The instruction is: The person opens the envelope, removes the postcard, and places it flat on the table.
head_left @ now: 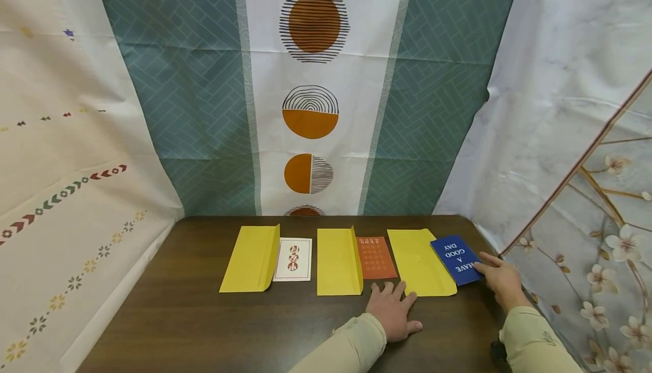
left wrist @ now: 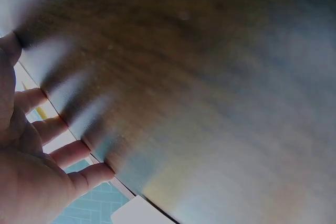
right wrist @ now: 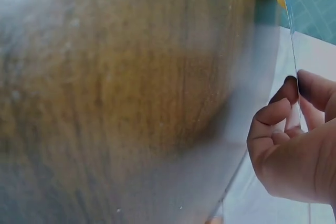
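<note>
At the right end of the dark table, my right hand (head_left: 501,281) pinches the lower right corner of a blue card (head_left: 455,258) reading "HAVE A GOOD DAY", upside down from here. The card's left edge overlaps a yellow envelope (head_left: 417,262). From the right wrist view, thumb and fingers of the right hand (right wrist: 294,156) meet on the card's thin edge. My left hand (head_left: 391,312) rests on the table with fingers spread, just below a red card (head_left: 376,258) and the envelope's lower left corner. Its straight, spread fingers (left wrist: 71,153) also show in the left wrist view.
The red card lies beside a middle yellow envelope (head_left: 334,262), partly under its raised flap. Further left, a white card (head_left: 293,260) with red characters lies against another yellow envelope (head_left: 247,260). Patterned cloths (head_left: 204,107) hang behind and at both sides of the table (head_left: 244,328).
</note>
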{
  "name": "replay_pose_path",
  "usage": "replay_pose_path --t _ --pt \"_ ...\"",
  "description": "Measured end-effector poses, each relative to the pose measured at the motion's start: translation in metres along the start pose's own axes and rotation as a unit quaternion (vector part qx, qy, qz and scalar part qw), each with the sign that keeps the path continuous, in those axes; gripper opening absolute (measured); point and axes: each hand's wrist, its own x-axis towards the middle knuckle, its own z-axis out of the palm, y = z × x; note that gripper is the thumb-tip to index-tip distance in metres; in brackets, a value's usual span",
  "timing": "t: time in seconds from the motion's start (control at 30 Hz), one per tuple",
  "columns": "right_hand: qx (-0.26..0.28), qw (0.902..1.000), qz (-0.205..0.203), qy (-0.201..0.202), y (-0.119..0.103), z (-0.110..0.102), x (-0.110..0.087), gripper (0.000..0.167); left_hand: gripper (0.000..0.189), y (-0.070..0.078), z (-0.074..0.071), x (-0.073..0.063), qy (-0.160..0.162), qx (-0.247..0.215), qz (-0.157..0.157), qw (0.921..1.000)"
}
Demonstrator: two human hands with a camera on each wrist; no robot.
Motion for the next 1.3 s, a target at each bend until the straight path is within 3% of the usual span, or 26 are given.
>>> replay_pose_path --t 0.23,0.37,0.47,0.6,0.73,1.13,1.23,1.3 --pt "0.033 0.9973 0.038 0.054 0.003 -0.002 -0.002 0.057 0.065 0.0 0.001 -0.001 0.005 0.002 0.004 1.0" --pt "0.017 0.9942 0.056 0.09 0.003 -0.001 -0.005 0.054 0.067 0.0 0.0 -0.002 0.005 0.005 0.006 1.0" --pt "-0.023 0.9938 0.046 0.099 0.002 0.0 -0.007 0.052 0.067 0.0 0.0 -0.002 0.004 0.006 0.007 0.9999" --pt "-0.098 0.9895 0.025 0.103 0.002 -0.001 -0.008 0.053 0.067 0.001 0.001 -0.001 0.005 0.008 0.009 0.9999" --pt "-0.13 0.986 0.028 0.1 0.002 -0.003 -0.008 0.055 0.066 0.001 0.001 -0.001 0.008 0.011 0.008 0.9999" --pt "-0.13 0.9862 0.034 0.097 0.003 0.0 -0.012 0.054 0.077 -0.003 -0.004 -0.002 -0.018 -0.013 0.006 0.9997" --pt "-0.132 0.9866 0.021 0.094 0.001 0.002 -0.013 0.053 0.082 -0.008 -0.011 -0.006 -0.011 -0.021 0.011 0.9996" --pt "-0.132 0.9868 0.014 0.093 0.001 0.002 -0.014 0.053 0.084 -0.012 -0.021 -0.013 0.003 -0.02 0.031 0.9993"
